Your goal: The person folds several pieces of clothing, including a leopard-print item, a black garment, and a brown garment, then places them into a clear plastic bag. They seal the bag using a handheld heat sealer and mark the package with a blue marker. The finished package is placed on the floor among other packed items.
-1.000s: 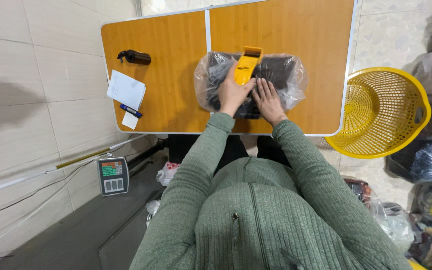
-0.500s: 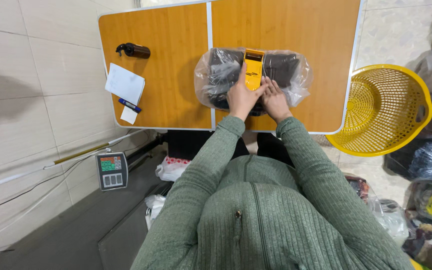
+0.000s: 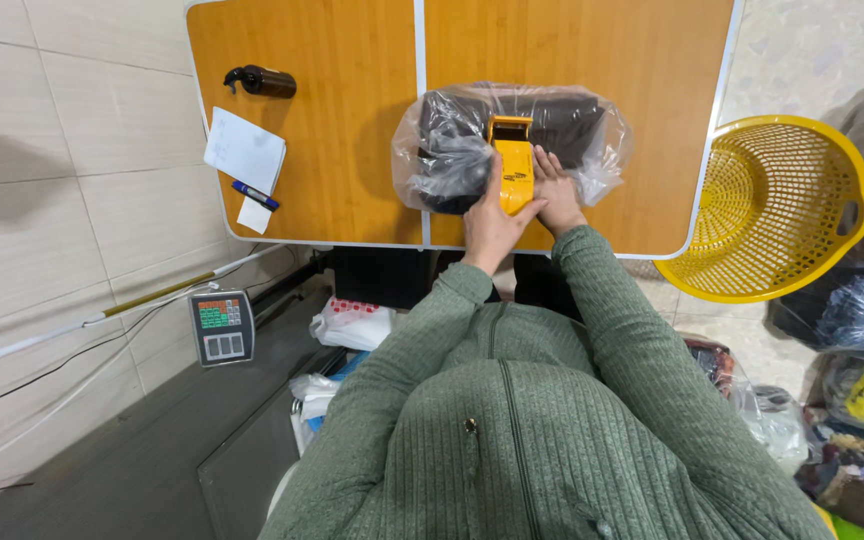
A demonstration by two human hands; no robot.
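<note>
A clear plastic bag (image 3: 452,150) holding dark folded clothing lies on the orange wooden table (image 3: 342,130). An orange tape dispenser (image 3: 513,162) rests on top of the bag, pointing away from me. My left hand (image 3: 490,225) grips the dispenser's handle at the bag's near edge. Right beside the dispenser, my right hand (image 3: 556,190) presses flat on the bag. Both green sleeves reach forward from the bottom of the view.
A black cylindrical object (image 3: 262,81), white papers (image 3: 244,152) and a blue pen (image 3: 254,194) lie on the table's left side. A yellow plastic basket (image 3: 782,210) stands to the right. A small scale (image 3: 221,327) sits on the floor at left, bagged goods (image 3: 857,320) at right.
My left hand has drawn the tape dispenser back toward me along the top of the bag. The right hand has stayed on the bag beside it.
</note>
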